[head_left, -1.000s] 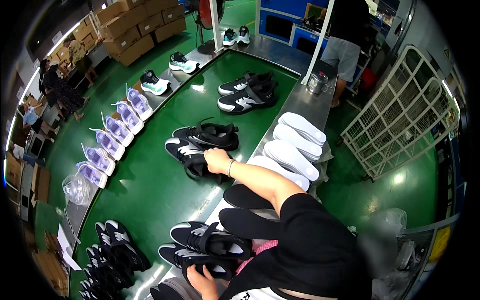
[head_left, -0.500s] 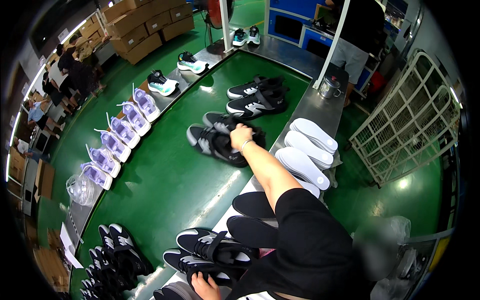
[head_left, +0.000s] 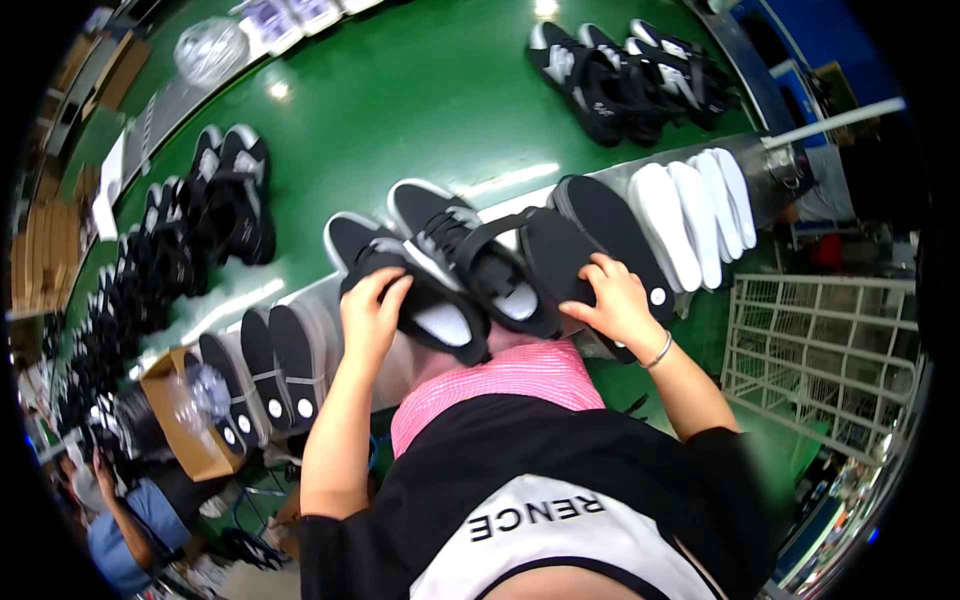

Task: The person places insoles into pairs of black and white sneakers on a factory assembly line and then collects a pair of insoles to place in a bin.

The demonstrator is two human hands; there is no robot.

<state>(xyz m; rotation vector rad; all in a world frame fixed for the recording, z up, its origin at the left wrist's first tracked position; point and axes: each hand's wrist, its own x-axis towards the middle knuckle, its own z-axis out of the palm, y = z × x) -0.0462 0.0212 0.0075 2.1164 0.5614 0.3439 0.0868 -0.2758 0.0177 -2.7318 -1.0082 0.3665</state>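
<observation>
**Two black-and-grey shoes at the near edge of the table**

We have the pair side by side in front of us, toes to the far left, heels reaching over a pink checked cloth. A pale inner sole shows in each opening. Our left hand lies on the tongue and collar of the left shoe, thumb and fingers parted; we cannot tell whether it grips. Our right hand is spread, thumb well away from the fingers, over two black insoles just right of the pair, and it is closed around nothing. A bracelet circles our right wrist.

Farther right along the same edge we see white insoles in a row, with a pale wire cart beyond them. To the left of the pair stand banded bundles of dark insoles, then an open cardboard box holding clear plastic. On the green surface, more black shoes sit at the far right, and a long row of similar shoes runs down the left side. Near left, we have a person in a blue top.
</observation>
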